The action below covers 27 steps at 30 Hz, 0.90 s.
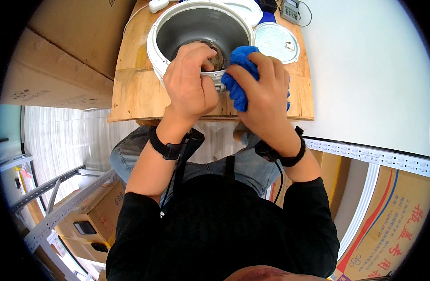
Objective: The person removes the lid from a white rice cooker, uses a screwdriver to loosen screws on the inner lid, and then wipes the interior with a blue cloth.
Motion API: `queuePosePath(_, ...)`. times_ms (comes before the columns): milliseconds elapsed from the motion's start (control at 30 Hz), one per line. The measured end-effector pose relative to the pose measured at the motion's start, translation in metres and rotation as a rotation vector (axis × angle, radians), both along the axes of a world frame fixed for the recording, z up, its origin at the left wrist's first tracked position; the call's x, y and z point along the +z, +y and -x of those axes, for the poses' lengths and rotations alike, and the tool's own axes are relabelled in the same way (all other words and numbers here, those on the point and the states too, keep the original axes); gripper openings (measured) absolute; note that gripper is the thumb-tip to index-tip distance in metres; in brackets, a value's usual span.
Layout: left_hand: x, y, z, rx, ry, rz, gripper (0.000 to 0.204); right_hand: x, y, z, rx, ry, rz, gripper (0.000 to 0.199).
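A white rice cooker body (154,49) stands on the wooden table, with its grey inner wall showing and a brownish, stained round plate (218,60) at the bottom. My left hand (190,82) is over the cooker's front rim with its fingers curled in; whatever they hold, if anything, is hidden. Just right of it, my right hand (266,89) grips a crumpled blue cloth (240,84) at the front right of the rim. Part of the cooker's opening is covered by my hands.
A pale round lid plate (276,42) lies right of the cooker, on the wooden table (130,100). Behind it sits a small grey device (290,10) with a cable. Large cardboard boxes (69,56) crowd the left side. A white surface (360,70) adjoins the right.
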<state>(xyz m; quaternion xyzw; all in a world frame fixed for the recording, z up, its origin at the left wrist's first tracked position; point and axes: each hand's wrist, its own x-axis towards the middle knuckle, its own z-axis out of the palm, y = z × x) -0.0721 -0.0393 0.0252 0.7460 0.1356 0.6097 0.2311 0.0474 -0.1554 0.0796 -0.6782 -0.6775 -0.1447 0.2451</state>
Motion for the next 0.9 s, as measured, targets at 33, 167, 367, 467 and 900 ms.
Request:
queuePosePath(33,0.001,0.000,0.000,-0.004,0.000,0.006,0.044,-0.003,0.001,0.003,-0.002,-0.014,-0.026,0.042)
queuePosePath(167,0.002,-0.001,0.003,0.008,0.032,0.020,0.042,-0.005,-0.002,0.000,0.022,0.005,-0.043,0.049)
queuePosePath(367,0.006,0.001,0.000,0.035,0.030,-0.025,0.036,-0.005,-0.003,-0.008,-0.026,0.085,-0.049,0.053)
queuePosePath(467,0.010,0.001,0.000,0.057,0.061,-0.065,0.034,-0.005,-0.001,0.009,-0.011,0.016,-0.044,0.053)
queuePosePath(900,0.010,-0.001,0.002,0.082,0.104,-0.026,0.036,-0.002,0.005,-0.024,-0.078,-0.022,-0.008,0.058)
